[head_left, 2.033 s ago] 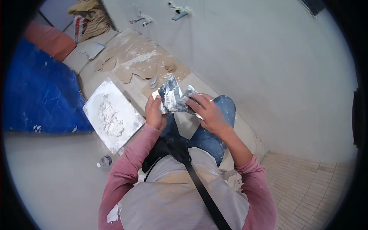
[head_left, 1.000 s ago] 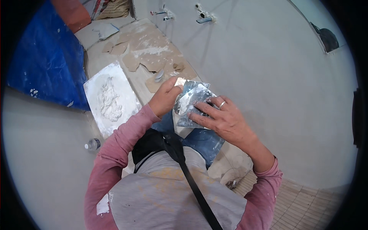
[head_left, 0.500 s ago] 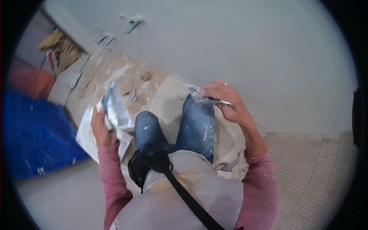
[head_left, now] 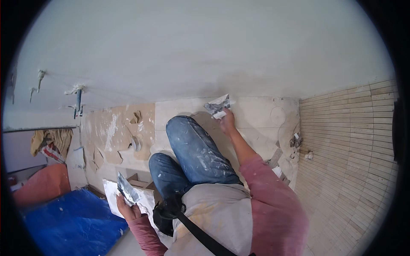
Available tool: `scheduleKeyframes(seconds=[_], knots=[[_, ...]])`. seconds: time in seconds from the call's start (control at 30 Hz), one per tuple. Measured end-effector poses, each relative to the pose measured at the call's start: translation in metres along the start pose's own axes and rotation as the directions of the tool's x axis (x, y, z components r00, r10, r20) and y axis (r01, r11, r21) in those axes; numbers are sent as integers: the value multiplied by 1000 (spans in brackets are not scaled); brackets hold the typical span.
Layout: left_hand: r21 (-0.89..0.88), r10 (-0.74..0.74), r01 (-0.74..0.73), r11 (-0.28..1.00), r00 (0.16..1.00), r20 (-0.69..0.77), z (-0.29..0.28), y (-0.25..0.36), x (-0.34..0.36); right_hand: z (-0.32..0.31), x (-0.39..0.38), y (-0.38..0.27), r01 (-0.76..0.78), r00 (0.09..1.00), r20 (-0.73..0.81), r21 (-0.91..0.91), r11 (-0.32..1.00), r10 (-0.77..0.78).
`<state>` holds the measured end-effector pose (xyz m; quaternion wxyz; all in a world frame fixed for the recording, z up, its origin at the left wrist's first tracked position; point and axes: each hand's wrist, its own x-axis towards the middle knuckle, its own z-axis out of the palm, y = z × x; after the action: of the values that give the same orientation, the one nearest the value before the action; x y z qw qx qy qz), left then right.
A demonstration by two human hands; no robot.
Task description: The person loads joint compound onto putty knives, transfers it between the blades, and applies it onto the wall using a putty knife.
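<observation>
My left hand (head_left: 127, 209) is closed around a wide-bladed putty knife (head_left: 127, 190), its metal blade smeared with white paste. Behind that hand lies a white panel (head_left: 112, 192); whether my fingers touch it I cannot tell. Stretched out past my right knee, my right hand (head_left: 227, 119) grips a second putty knife (head_left: 218, 104) with white paste on its blade. This blade is close to the foot of the pale grey wall (head_left: 256, 51); contact between them is not clear. Both handles are mostly hidden by my fingers.
Pipe stubs (head_left: 78, 98) stick out of the wall at left. Brown cardboard (head_left: 115, 132), spattered white, covers part of the floor. A blue sheet (head_left: 77, 222), an orange-red object (head_left: 45, 183) and crumpled sacks (head_left: 55, 143) lie left. Ribbed tiles (head_left: 341, 141) stand at right, with debris (head_left: 295, 140) beside them.
My right hand has gone from in front of my right knee out toward the wall's foot with its putty knife. My left hand appears lower, and the view has turned.
</observation>
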<state>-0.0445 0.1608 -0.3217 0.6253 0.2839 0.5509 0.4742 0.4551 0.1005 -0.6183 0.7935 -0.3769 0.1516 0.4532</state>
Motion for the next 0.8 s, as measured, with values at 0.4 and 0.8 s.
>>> scheduleKeyframes(seconds=[0.4, 0.8], knots=[[66, -4, 11, 998, 993, -117, 4, 3, -10, 25, 90, 65, -15, 925, -371, 178, 984, 81], [17, -24, 26, 1000, 995, -100, -3, 3, -6, 18, 134, 54, -106, 883, -434, 186, 977, 178]])
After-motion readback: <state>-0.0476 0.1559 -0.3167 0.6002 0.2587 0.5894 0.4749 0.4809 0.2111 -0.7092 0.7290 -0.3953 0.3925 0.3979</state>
